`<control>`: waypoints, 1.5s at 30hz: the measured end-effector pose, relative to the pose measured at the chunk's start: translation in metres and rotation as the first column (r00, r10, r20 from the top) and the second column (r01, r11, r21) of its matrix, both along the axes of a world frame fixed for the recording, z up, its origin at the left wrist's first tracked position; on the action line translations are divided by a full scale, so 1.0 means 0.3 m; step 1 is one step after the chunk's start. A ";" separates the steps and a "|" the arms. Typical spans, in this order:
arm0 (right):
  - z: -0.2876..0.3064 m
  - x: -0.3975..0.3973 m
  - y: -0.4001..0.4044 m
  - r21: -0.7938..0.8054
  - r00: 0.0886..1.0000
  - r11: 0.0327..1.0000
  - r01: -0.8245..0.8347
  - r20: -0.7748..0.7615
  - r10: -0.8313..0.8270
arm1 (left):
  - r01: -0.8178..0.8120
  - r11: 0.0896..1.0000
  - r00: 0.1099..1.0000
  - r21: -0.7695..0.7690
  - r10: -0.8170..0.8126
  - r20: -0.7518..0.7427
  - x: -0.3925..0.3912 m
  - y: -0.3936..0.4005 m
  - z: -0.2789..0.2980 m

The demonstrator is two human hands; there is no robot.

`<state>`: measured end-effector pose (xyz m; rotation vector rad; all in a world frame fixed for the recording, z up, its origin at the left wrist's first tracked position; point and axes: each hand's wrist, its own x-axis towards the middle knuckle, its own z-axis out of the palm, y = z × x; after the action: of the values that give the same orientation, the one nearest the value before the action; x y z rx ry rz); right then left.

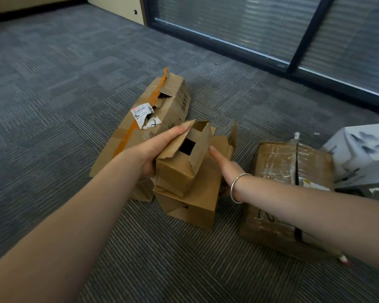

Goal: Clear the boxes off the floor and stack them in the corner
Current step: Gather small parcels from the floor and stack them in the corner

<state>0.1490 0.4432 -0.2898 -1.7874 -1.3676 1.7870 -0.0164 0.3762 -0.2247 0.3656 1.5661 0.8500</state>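
My left hand [155, 147] grips a small open brown box [175, 173] by its left side, thumb lying along the top flap. That box sits on a larger brown box [197, 206], which looks lifted off the carpet. My right hand [225, 167], a silver bangle on its wrist, holds the larger box at its right side; the thumb points up and the fingers are hidden behind the cardboard. A long torn box with orange tape [162, 106] lies on the floor just behind. A box wrapped in clear tape [278, 162] lies to the right, under my right forearm.
A white box [363, 154] stands at the far right beside the taped one. A dark-framed glass partition [271, 29] runs along the back right. A beige cabinet [118, 7] stands at the back. Grey striped carpet [53, 95] spreads to the left and front.
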 end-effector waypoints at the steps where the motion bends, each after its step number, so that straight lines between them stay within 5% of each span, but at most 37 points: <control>1: 0.002 -0.006 -0.003 0.007 1.000 1.000 0.010 -0.007 -0.010 | -0.012 1.000 1.000 0.007 0.012 0.016 0.002 -0.001 -0.002; 29: 0.235 -0.122 0.001 0.123 0.975 0.984 -0.127 -0.168 0.146 | -0.325 0.946 0.930 0.002 0.320 0.179 -0.071 -0.023 0.083; 35: 0.558 -0.136 -0.003 0.060 0.977 0.986 -0.156 -0.139 0.163 | -0.321 0.947 0.933 -0.027 0.321 0.161 -0.087 -0.053 0.368; 45: 1.433 -0.151 -0.034 0.079 0.966 0.973 -0.217 -0.123 0.226 | -0.361 0.933 0.924 -0.015 0.360 0.128 -0.110 -0.091 1.220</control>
<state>0.1036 0.4329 0.1401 -1.5047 -1.6052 1.9079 -0.0494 0.3489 0.1413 0.0227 1.5310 1.1408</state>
